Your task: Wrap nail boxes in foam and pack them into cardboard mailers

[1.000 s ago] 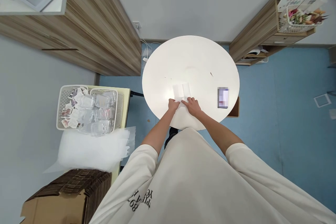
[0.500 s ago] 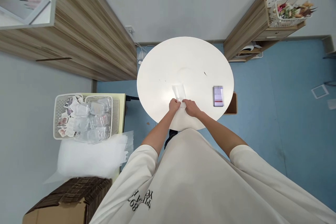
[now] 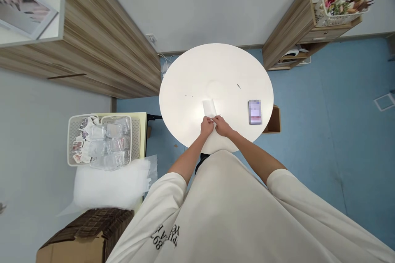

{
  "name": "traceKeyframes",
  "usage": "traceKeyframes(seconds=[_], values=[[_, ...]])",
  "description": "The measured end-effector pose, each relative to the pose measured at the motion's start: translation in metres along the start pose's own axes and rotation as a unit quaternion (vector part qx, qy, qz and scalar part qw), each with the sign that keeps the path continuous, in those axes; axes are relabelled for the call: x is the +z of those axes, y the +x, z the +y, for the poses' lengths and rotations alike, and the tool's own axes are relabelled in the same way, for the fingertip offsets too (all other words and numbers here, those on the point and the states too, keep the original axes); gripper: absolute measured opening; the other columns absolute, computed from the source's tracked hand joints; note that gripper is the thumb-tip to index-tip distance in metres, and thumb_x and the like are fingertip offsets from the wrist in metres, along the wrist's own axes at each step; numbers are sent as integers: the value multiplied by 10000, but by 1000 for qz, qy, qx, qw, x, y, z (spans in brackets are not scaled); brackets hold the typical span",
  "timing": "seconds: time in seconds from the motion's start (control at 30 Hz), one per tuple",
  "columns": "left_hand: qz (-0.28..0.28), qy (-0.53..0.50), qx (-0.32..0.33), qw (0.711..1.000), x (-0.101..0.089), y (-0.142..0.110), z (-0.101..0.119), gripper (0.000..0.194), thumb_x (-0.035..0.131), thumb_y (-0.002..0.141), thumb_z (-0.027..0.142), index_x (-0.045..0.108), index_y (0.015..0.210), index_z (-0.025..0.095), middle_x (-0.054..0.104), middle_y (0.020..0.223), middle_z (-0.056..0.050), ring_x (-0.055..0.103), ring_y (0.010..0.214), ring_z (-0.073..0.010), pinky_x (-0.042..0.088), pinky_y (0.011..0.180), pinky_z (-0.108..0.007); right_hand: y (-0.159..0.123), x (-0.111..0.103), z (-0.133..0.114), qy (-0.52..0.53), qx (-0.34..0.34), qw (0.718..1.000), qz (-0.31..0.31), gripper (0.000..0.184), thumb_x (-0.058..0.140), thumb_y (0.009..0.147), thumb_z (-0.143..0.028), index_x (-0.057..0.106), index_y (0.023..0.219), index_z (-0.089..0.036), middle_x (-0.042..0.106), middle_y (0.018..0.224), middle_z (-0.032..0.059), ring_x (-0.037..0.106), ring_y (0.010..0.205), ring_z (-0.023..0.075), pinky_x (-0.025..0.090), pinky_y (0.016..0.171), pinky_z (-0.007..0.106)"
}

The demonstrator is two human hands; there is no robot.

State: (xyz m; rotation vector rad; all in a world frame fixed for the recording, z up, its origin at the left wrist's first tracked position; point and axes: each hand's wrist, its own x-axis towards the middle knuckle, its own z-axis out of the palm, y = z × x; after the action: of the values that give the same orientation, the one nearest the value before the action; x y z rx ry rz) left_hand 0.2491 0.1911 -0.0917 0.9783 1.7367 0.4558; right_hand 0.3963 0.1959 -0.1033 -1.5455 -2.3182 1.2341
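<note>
One white film (image 3: pixel 210 108): we see it as a single narrow strip, where a second ago it spread wider in two panels; our left hand (image 3: pixel 206 126) and right hand (image 3: pixel 221 126) have drawn closer together.
Film and hands: it lies on the round white table (image 3: pixel 216 61), its far part reaching out beyond our fingertips, its near end between them.
Grip: we pinch the near end with the fingers of both hands, fingertips meeting or almost so; we cannot tell how each finger is placed.
Near rim: our wrists are close to this edge, with our white shirt (image 3: pixel 228 205) right up against it.
Open room: we have bare tabletop beyond the film and to its left, and a clear stretch on the right up to the phone (image 3: pixel 255 111).
Phone side: it lies flat near the right rim, its screen blurred; a brown box (image 3: pixel 274 121) shows just past that rim, lower down.
Left side: well apart from our hands, a yellow side table (image 3: pixel 142 139) carries white baskets (image 3: pixel 71 141) of clear packs (image 3: pixel 114 144), with a pile of white sheets (image 3: pixel 108 185) beside them.
</note>
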Motion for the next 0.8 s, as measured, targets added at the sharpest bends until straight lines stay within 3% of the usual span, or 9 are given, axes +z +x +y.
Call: traceKeyframes(seconds=[0.13, 0.23, 0.3, 0.4, 0.53, 0.7, 0.8], values=[[23, 94, 108, 989, -7, -10, -13, 323, 501, 874, 74, 575, 1146, 232, 665, 1198, -90, 635, 1112, -225, 493, 962, -385, 5, 5, 3, 5, 26, 1000, -1, 652, 441, 813, -39, 513, 1445, -182, 417, 1427, 158, 480, 1250, 266, 511, 920, 410], [19, 235, 215, 948, -14, -14, -19, 468, 507, 849, 56, 567, 1282, 223, 526, 1458, -132, 477, 1366, -301, 394, 1105, -475, 6, 4, 3, -3, 26, 1000, -11, 634, 431, 835, -40, 510, 1451, -169, 373, 1473, 165, 497, 1238, 249, 510, 921, 390], [-2, 295, 252, 922, -16, -13, -23, 582, 508, 831, 39, 508, 1387, 211, 430, 1564, -135, 362, 1466, -316, 315, 1167, -503, 5, 2, 1, -27, 19, 999, -16, 641, 432, 847, -50, 491, 1474, -167, 372, 1492, 169, 493, 1247, 254, 499, 944, 398], [-19, 335, 276, 901, -16, -10, -26, 649, 489, 830, 27, 444, 1457, 187, 377, 1612, -139, 288, 1516, -304, 240, 1208, -501, 1, 0, -4, -102, 0, 995, -5, 668, 466, 848, -69, 462, 1508, -177, 387, 1525, 173, 444, 1305, 299, 421, 1050, 464], [-26, 347, 284, 894, -17, -2, -28, 620, 480, 848, 46, 445, 1451, 186, 372, 1621, -144, 271, 1531, -299, 196, 1226, -508, -4, -2, -8, -178, -14, 984, -5, 713, 512, 839, -84, 417, 1538, -184, 342, 1606, 156, 349, 1395, 345, 309, 1129, 504], [-59, 354, 288, 888, -25, 8, -20, 637, 552, 804, 61, 459, 1420, 196, 402, 1598, -147, 322, 1506, -297, 205, 1224, -479, -5, -2, -7, -182, 0, 983, -34, 759, 477, 859, -82, 303, 1588, -200, 270, 1657, 119, 410, 1333, 335, 388, 1043, 458], [-86, 339, 285, 893, -30, 4, -15, 625, 612, 778, 102, 480, 1382, 199, 468, 1536, -157, 389, 1457, -311, 209, 1214, -465, -8, 0, -10, -189, 1, 981, -32, 704, 481, 864, -86, 360, 1551, -185, 333, 1616, 140, 464, 1235, 340, 407, 989, 449]])
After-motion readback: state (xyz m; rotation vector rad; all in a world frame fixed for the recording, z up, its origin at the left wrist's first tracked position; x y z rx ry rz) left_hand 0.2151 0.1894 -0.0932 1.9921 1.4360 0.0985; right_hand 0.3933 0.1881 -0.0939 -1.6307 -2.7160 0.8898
